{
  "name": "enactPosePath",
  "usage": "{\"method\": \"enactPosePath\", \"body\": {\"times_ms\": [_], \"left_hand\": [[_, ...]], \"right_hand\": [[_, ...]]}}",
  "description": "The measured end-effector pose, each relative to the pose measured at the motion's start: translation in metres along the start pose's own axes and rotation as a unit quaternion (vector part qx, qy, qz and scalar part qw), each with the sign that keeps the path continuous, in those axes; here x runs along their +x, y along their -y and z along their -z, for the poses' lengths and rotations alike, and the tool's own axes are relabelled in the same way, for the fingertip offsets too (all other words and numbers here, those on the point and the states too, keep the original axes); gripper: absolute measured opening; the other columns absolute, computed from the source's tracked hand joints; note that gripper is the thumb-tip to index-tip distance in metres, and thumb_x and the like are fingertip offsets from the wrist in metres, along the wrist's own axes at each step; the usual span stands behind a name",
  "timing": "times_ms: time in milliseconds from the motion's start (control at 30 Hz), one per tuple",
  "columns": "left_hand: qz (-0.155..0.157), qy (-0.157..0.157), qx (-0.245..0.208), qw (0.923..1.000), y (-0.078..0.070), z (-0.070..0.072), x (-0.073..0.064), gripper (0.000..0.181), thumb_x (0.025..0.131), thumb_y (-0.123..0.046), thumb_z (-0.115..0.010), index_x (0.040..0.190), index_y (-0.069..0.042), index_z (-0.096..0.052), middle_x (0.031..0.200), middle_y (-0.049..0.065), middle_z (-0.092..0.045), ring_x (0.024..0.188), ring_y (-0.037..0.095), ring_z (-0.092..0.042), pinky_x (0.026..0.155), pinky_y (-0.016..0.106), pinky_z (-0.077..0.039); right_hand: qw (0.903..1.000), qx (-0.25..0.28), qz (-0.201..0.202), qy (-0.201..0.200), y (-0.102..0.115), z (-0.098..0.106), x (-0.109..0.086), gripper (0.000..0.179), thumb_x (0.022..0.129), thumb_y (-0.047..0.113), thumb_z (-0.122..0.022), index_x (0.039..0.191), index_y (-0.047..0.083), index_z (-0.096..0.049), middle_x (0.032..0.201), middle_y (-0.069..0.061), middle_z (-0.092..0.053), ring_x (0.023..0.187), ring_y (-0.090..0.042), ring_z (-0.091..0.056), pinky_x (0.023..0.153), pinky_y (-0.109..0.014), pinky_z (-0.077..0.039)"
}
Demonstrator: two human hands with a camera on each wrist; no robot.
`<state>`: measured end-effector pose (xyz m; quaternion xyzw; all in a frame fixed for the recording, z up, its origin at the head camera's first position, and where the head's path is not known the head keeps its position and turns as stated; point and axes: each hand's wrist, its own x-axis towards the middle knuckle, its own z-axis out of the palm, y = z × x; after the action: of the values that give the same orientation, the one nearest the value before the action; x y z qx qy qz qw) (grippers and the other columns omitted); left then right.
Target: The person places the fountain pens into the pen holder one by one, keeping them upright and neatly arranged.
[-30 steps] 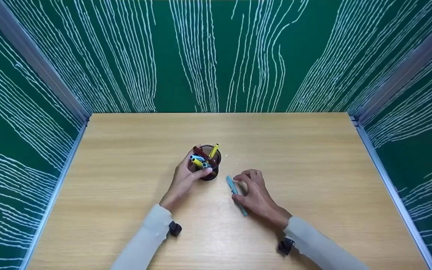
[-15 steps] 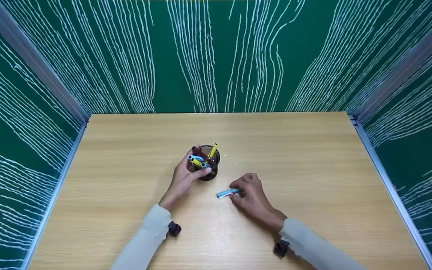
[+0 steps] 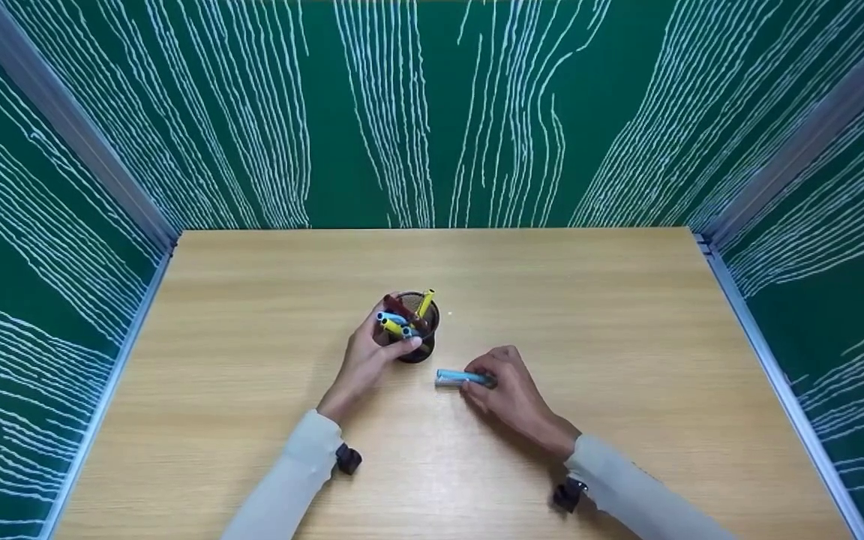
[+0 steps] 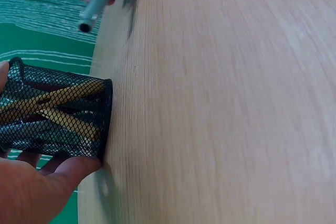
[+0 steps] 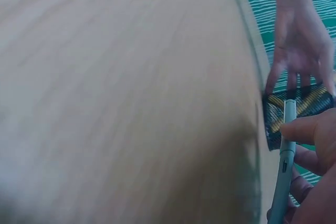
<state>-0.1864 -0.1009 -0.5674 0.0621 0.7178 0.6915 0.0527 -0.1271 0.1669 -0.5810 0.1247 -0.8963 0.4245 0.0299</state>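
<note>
My left hand (image 3: 368, 358) grips a black mesh pen cup (image 3: 418, 352) standing on the table, with the thumb across its near side. Inside the cup lean several pens: a yellow pen (image 3: 427, 303), a dark red pen (image 3: 403, 308) and a light blue pen (image 3: 391, 318) among them. To the right of the cup, my right hand (image 3: 513, 386) pinches another light blue pen (image 3: 453, 376) between thumb and fingers. This held pen (image 4: 95, 10) appears just off the table in the left wrist view, one end pointing towards the cup. Its far end is partly hidden by the fingers.
The wooden table (image 3: 589, 300) reaches back to a green wall (image 3: 447, 112) with white wavy lines. Similar green panels in grey frames flank the left and right sides. A black wrist camera (image 3: 348, 459) hangs at the left sleeve, and another camera (image 3: 570, 493) at the right.
My right hand has closed on the light blue pen and turned it from slanting along the table to nearly sideways, its end towards the left. My left hand and the cup have stayed put.
</note>
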Motion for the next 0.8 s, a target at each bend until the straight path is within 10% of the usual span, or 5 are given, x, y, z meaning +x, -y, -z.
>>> {"method": "enactPosePath", "body": {"times_ms": [800], "left_hand": [[0.014, -0.003, 0.019, 0.9997, -0.002, 0.000, -0.001, 0.094, 0.090, -0.020, -0.093, 0.169, -0.012, -0.044, 0.158, 0.017, -0.059, 0.149, 0.033, -0.054, 0.127, 0.048, -0.038]], "right_hand": [[0.9967, 0.063, -0.022, -0.047, 0.018, 0.050, 0.022, 0.010, 0.094, 0.015, -0.090, 0.102, 0.014, -0.084, 0.097, 0.003, -0.076, 0.114, -0.025, -0.058, 0.104, -0.051, -0.043]]}}
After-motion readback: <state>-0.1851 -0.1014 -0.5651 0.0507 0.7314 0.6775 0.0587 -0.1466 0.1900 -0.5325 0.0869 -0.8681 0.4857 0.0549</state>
